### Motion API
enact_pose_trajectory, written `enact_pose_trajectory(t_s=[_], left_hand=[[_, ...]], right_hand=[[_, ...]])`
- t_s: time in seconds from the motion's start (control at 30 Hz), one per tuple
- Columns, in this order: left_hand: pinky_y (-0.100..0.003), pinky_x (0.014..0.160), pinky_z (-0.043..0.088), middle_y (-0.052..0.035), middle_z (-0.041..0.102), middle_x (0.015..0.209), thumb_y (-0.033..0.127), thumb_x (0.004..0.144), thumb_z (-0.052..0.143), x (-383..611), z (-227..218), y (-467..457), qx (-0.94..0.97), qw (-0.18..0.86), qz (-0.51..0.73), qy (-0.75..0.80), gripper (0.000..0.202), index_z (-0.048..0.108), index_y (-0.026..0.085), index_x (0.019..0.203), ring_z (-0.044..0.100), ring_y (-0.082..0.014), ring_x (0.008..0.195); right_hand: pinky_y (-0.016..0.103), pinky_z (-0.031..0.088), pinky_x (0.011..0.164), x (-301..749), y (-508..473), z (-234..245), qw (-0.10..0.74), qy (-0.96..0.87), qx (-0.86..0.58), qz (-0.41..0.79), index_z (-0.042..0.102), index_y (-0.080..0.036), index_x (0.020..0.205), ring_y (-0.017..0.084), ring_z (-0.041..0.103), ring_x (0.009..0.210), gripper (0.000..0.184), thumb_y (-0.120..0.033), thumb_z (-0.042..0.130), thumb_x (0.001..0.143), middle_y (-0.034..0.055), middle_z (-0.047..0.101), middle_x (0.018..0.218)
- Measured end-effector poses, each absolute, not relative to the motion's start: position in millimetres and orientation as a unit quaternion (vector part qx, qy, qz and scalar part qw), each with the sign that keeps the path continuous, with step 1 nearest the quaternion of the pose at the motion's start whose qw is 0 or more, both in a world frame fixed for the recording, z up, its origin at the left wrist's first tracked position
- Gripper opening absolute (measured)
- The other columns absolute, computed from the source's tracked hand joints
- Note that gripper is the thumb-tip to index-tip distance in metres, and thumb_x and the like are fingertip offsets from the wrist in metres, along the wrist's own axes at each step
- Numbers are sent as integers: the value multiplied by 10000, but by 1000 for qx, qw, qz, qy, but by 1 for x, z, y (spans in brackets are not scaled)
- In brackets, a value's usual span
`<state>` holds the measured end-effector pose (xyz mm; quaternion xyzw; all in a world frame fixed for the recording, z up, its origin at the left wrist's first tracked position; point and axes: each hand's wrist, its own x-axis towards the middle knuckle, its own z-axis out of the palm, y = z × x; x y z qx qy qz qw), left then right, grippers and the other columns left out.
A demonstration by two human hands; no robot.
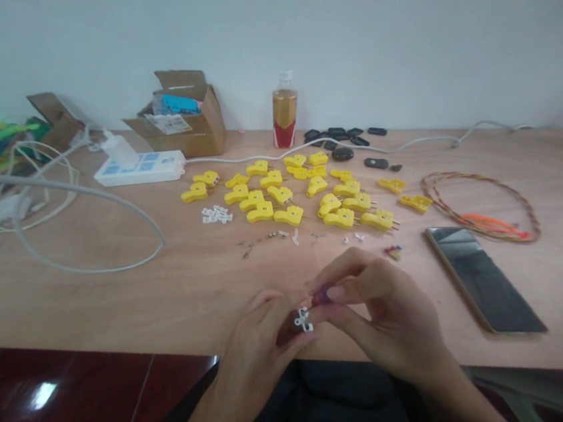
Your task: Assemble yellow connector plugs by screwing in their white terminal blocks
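Observation:
Between the thumb and fingers of my left hand [266, 330] is a small white plastic clip [303, 319]. My right hand [376, 302] pinches a small dark red and purple piece [322, 295] right beside the clip; its exact kind is too small to make out. Both hands meet just above the table's front edge. Beyond them lie several yellow plugs [289, 216] with metal pins, some yellow half shells [415, 203], and a small pile of white clips [216, 214]. Tiny metal parts [248, 249] and a small red and blue piece [394, 252] are scattered nearer to my hands.
A phone [484, 280] lies at right, below a coiled twisted wire [479, 173]. At the back stand a bottle [284, 110], an open cardboard box [198, 136] and a white power strip [166, 166]. A white cable [151, 214] loops across the left. Black pieces [338, 134] sit near the wall.

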<state>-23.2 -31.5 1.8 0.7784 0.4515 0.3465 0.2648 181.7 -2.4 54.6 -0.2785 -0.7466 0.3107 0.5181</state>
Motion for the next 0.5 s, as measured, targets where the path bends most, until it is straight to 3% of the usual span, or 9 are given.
enact_pose_trajectory(t_s=[0.1, 0.23, 0.3, 0.4, 0.5], left_hand=[[-333, 837, 624, -18, 763, 1073, 191, 905, 831, -23, 2, -32, 781, 259, 342, 455, 424, 672, 283, 1287, 731, -231, 980], [-345, 834, 630, -25, 760, 1081, 167, 897, 830, -23, 2, -32, 782, 249, 345, 456, 425, 667, 282, 1272, 735, -241, 987], [-336, 841, 631, -25, 762, 1103, 151, 892, 831, -23, 2, -32, 781, 254, 352, 448, 444, 661, 288, 1279, 732, -239, 1006], [-318, 823, 631, -13, 764, 1068, 142, 896, 826, -24, 2, -32, 781, 264, 354, 442, 473, 647, 297, 1306, 728, -227, 977], [-317, 825, 630, -17, 761, 1082, 118, 887, 825, -24, 2, -32, 781, 262, 357, 441, 506, 638, 293, 1323, 732, -225, 978]], right_hand=[[300, 620, 707, 181, -2, 54, 539, -750, -280, 261, 633, -273, 1035, 170, 712, 826, 298, -109, 828, 880, 6, 687, 968], [382, 651, 875, 183, -6, 58, 458, -766, -289, 347, 598, -286, 1219, 209, 755, 1033, 284, -109, 656, 1005, 62, 744, 1189], [359, 655, 818, 182, -7, 58, 464, -761, -279, 358, 610, -285, 1196, 206, 767, 986, 286, -84, 658, 999, 50, 765, 1115], [298, 610, 673, 178, -6, 57, 526, -748, -277, 296, 636, -271, 1034, 176, 732, 810, 281, -77, 791, 903, 10, 718, 957], [302, 606, 704, 180, -6, 57, 520, -758, -288, 269, 621, -274, 1050, 175, 718, 837, 293, -93, 795, 900, 15, 697, 997]])
